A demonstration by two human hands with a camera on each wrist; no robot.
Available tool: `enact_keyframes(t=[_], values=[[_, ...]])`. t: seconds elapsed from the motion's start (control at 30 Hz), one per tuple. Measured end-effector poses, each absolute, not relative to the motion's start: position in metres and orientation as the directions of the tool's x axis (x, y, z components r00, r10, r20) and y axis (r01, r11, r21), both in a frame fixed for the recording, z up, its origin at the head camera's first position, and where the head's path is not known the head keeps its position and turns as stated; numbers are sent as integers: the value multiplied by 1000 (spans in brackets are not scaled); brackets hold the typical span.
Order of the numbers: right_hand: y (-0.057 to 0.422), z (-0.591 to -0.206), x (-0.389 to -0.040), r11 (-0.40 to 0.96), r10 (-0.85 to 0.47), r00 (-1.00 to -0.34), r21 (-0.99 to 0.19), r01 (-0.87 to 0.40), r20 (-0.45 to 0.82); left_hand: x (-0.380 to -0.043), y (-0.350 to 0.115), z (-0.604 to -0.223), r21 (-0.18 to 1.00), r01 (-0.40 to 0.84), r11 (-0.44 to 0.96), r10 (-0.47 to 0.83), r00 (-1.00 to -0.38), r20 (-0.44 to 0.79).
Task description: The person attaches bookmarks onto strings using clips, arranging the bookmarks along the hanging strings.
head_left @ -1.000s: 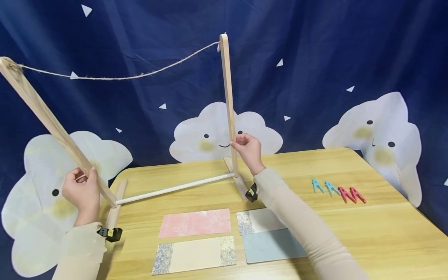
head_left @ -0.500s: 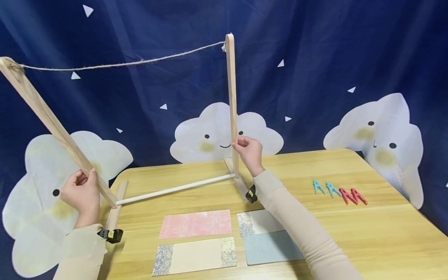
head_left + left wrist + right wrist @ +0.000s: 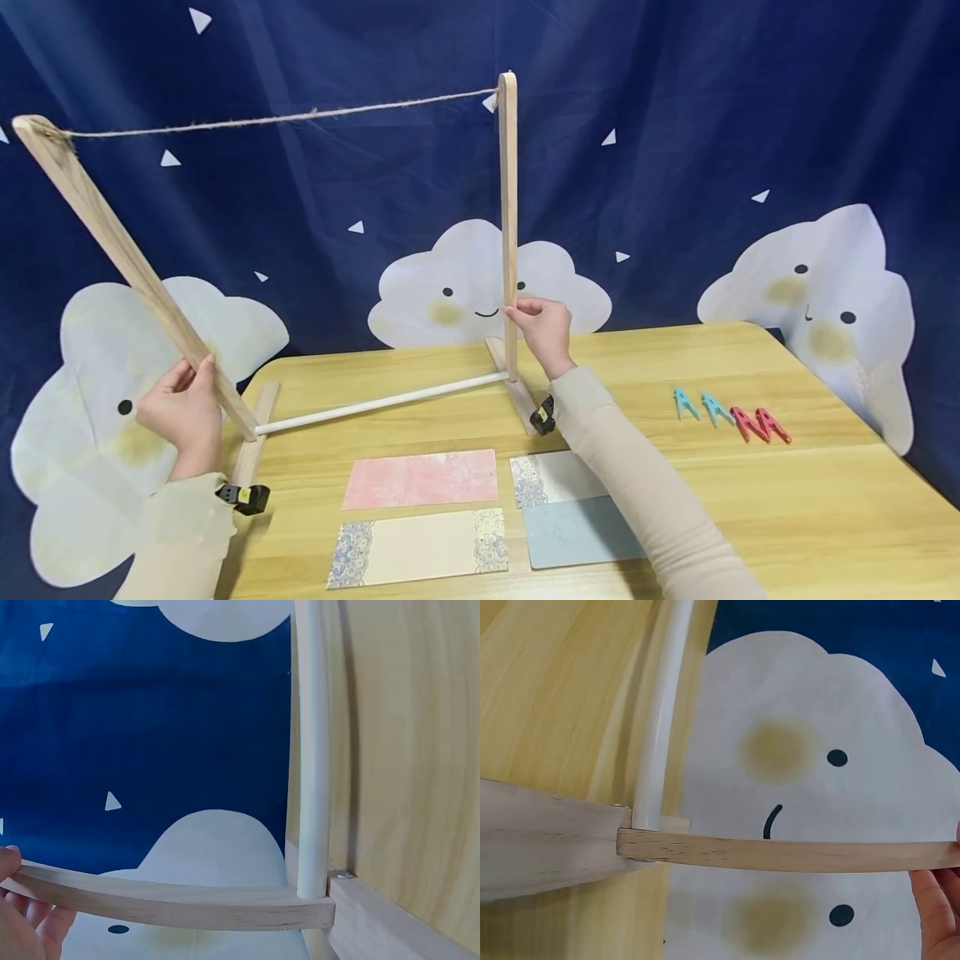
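A wooden stand has two posts, each on a flat wooden foot, joined low down by a white rod (image 3: 382, 402). Its left post (image 3: 123, 250) looks slanted in the head view; my left hand (image 3: 183, 412) pinches it in its lower part between thumb and fingers. The right post (image 3: 509, 208) rises nearly upright, and my right hand (image 3: 546, 333) pinches it low down. Twine (image 3: 285, 118) runs between the two post tops, almost straight. Both wrist views show the white rod (image 3: 313, 750) meeting a post just above its foot (image 3: 547, 840).
Four cards lie on the wooden table: pink (image 3: 422, 480), cream with patterned ends (image 3: 420, 548), white patterned (image 3: 562, 477) and blue (image 3: 581, 532), the last two partly under my right sleeve. Two blue clothespins (image 3: 684, 403) and two red clothespins (image 3: 750, 423) lie to the right. A dark blue curtain (image 3: 637, 67) hangs behind.
The right post's top has moved right and the post stands straighter. The twine has gone from sagging to nearly taut. Both hands keep their hold; the whole view has shifted slightly.
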State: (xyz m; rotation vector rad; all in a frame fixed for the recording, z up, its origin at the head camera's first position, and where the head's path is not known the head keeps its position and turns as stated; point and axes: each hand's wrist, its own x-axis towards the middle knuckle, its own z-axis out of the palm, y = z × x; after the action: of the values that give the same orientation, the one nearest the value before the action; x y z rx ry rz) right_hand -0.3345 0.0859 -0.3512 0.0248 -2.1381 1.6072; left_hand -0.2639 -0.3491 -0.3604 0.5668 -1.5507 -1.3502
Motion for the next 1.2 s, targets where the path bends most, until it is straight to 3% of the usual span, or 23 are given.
enact_keyframes(t=[0.33,0.87,1.2], values=[[100,-352,-332,328,264,-881,-896,-300,391,-271,-340,-360,927,281,247,-811,-464,356],[144,-357,-329,405,318,-849,-870,-281,422,-291,-306,-364,868,257,426,-692,-525,495],[173,-354,-325,457,357,-822,-851,-260,443,-302,-279,-364,854,269,445,-653,-555,515]])
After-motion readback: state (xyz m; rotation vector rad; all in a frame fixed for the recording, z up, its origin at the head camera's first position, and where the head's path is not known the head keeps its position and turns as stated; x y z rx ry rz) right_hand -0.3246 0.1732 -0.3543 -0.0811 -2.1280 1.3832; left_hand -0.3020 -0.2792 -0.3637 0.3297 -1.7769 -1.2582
